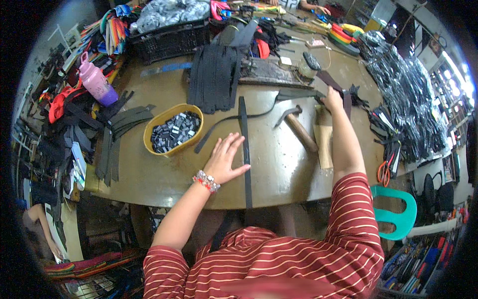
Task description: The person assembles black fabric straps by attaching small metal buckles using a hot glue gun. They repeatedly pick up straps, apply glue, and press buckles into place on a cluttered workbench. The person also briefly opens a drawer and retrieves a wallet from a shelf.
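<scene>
My left hand (229,158) lies with fingers spread on the table (279,184), its fingertips and thumb at a narrow black strap (244,134) that runs toward the front edge. Farther right, my right hand (332,100) reaches out, its fingers bent in among dark straps (347,104); what they pinch is hidden. A curved black strap (259,115) snakes from near my left hand toward the right one. Between my arms lie a hammer (301,132) and a wooden block (324,142). Left of my left hand stands a yellow tub (148,137) of small black and grey buckles (175,132).
Flat black strips (214,77) lie in a stack at the middle back, beside a dark board (274,74). A pink bottle (97,79) stands at left. Orange scissors (383,173) and plastic-wrapped bundles (408,99) lie at right, near a green stool (398,212).
</scene>
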{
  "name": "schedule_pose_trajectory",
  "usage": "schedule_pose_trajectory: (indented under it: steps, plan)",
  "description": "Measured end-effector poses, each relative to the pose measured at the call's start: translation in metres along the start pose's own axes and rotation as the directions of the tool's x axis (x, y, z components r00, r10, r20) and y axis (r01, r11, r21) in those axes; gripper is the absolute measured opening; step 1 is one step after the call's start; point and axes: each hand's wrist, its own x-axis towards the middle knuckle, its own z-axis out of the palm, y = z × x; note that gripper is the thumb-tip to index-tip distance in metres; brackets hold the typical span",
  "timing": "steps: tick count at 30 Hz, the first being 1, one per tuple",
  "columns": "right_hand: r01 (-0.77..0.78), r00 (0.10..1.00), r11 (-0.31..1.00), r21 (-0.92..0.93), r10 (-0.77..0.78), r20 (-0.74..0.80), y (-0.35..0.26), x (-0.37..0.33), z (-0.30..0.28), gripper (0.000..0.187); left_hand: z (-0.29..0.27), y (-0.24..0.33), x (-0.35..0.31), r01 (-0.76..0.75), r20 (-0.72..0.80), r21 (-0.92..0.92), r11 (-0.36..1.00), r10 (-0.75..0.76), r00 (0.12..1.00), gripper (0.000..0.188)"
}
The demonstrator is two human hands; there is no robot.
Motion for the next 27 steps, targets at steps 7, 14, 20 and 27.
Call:
schedule_pose_trajectory:
  steps: [7,14,20,27]
  plan:
    - [-0.015,0.983,0.994,-0.104,-0.004,-0.181,-0.009,0.000,0.030,0.030,-0.003,-0.003,0.005,-0.009,-0.085,-0.116,0.993,-0.001,0.996,0.077]
    - [0.200,0.932,0.977,-0.076,-0.213,-0.295,-0.033,-0.014,-0.038,0.029,-0.001,-0.006,0.004,-0.014,-0.120,-0.172,0.985,-0.007,0.993,0.075]
    - [0.653,0.706,0.756,0.040,-0.590,-0.391,-0.131,-0.183,-0.140,0.011,-0.034,0.035,0.016,-0.187,-0.504,-0.148,0.971,0.089,0.859,0.041]
    - [0.347,0.914,0.528,0.775,-0.375,-0.154,-0.158,-0.279,-0.088,0.012,-0.045,0.068,-0.002,0.037,-0.350,0.008,0.999,-0.032,0.936,0.019]
